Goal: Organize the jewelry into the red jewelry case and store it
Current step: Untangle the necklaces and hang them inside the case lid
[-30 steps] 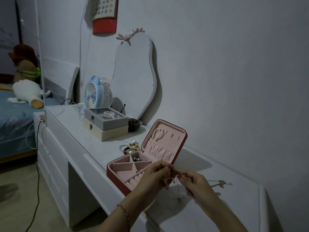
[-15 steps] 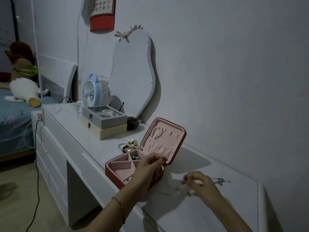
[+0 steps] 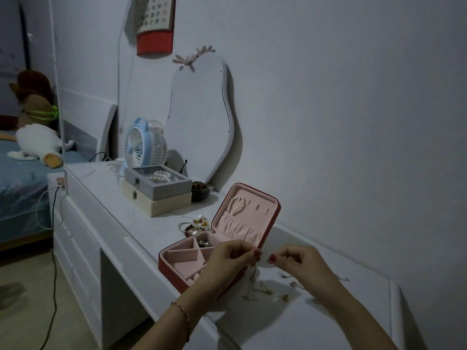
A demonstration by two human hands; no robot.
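We are viewing both hands pinching a thin chain (image 3: 253, 279): left grip (image 3: 227, 258) and right grip (image 3: 300, 263) closing on it, at 3 o'clock of the open red jewelry case (image 3: 177, 274) sitting on the tabletop (image 3: 141, 223).

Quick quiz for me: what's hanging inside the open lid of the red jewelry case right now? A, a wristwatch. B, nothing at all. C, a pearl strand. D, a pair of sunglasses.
C: a pearl strand hangs on the pink lining of the red jewelry case lid, above the gathered pocket.
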